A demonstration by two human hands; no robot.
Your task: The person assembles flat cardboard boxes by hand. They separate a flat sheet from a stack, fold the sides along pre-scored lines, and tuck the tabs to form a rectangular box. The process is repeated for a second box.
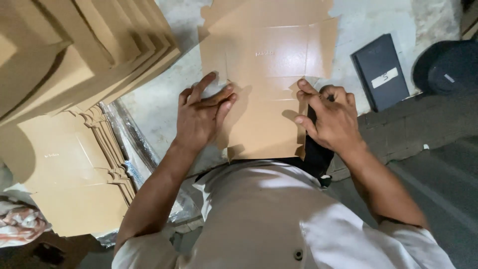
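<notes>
On the concrete floor (159, 107) just ahead of the person's lap lies a flat die-cut cardboard box blank (269, 65), brown, creased into panels, with its near end toward the white shirt (279, 219). Both hands press on its near panel. The left hand (201, 117) lies palm down over the blank's left edge, fingers spread and pointing up and to the right, gripping nothing. The right hand (331, 117) sits at the right edge, thumb and forefinger pinched on the raised side flap (302, 117), the other fingers curled behind it.

At upper left a tall stack of the same flat blanks (74, 50) leans into view, and below it a second pile (74, 169) rests on clear plastic wrap (132, 144). A dark flat case with a white label (381, 72) lies on the floor to the right of the blank, well apart from it, with a dark round object (448, 67) just beyond. A crumpled cloth (20, 224) shows at the lower left edge.
</notes>
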